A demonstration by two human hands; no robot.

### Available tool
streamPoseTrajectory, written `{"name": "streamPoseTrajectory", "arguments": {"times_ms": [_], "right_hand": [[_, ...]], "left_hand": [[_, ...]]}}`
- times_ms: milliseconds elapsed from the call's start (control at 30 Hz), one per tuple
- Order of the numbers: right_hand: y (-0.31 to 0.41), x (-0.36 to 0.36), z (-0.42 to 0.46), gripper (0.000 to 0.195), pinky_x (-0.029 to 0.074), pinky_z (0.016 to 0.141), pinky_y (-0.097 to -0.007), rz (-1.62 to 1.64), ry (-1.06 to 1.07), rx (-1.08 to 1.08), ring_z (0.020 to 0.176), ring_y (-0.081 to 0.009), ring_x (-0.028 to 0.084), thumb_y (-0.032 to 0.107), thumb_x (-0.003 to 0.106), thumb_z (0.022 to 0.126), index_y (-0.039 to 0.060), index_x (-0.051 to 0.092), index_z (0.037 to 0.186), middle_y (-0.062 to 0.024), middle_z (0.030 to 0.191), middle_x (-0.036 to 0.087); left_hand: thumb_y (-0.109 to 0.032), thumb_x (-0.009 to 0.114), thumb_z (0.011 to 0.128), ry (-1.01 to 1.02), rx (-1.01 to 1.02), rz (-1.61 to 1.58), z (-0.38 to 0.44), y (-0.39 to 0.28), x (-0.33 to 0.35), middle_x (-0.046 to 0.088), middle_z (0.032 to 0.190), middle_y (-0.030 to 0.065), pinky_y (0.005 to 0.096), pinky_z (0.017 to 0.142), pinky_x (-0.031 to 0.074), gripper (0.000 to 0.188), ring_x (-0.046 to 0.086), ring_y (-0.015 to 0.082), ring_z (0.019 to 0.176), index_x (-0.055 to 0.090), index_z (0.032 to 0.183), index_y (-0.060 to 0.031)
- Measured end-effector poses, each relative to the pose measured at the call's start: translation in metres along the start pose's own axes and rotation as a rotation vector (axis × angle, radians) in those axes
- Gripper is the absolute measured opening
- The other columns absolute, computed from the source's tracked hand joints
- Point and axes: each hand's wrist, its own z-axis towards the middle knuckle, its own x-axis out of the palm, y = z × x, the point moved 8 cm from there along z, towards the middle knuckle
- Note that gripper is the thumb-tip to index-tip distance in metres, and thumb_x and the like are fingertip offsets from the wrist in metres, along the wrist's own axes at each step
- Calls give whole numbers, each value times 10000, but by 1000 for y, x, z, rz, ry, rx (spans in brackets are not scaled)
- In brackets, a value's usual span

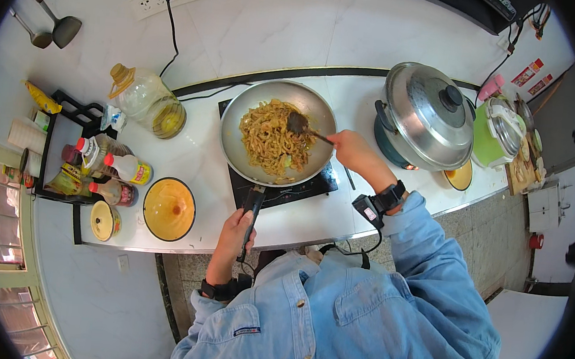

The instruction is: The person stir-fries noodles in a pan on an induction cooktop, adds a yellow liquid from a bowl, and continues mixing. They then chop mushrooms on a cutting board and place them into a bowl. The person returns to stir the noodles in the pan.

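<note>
My left hand [235, 233] grips the black handle of a wide metal frying pan [233, 147]. The pan rests on a black induction cooktop [296, 194], tilted or level I cannot tell. Inside it lies a heap of browned, shredded food with the look of fried noodles or sliced strips [272, 143], with a few pale green bits. My right hand [356, 152] holds the thin handle of a dark spatula or ladle [298, 123], whose head sits on the right side of the heap.
To the right stands a lidded steamer pot [424, 119], with a green rice cooker [496, 132] beyond it. Leftward are an oil jug [154, 105], an orange enamel bowl [169, 209], a small lidded enamel pot [105, 221], several sauce bottles [131, 168] and a black rack [64, 147].
</note>
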Motion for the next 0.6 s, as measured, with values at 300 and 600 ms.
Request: {"name": "streamPoseTrajectory", "arguments": {"times_ms": [300,600], "right_hand": [[57,53,50,352,536,787,-477,-137,81,-92,896,-383,676,16,603,789,97,706,1116,-188,941,704],[95,-33,-28,127,547,666,-474,-375,94,-271,749,-380,685,52,602,773,30,721,809,-184,769,682]], "left_hand": [[-326,492,1046,-2,-49,15,-1,-4,2,527,639,18,247,406,391,278,457,96,434,569,1123,-71],[-313,494,1036,-2,-67,-22,-4,-6,2,503,624,21,264,382,374,223,432,113,407,477,979,-98]]}}
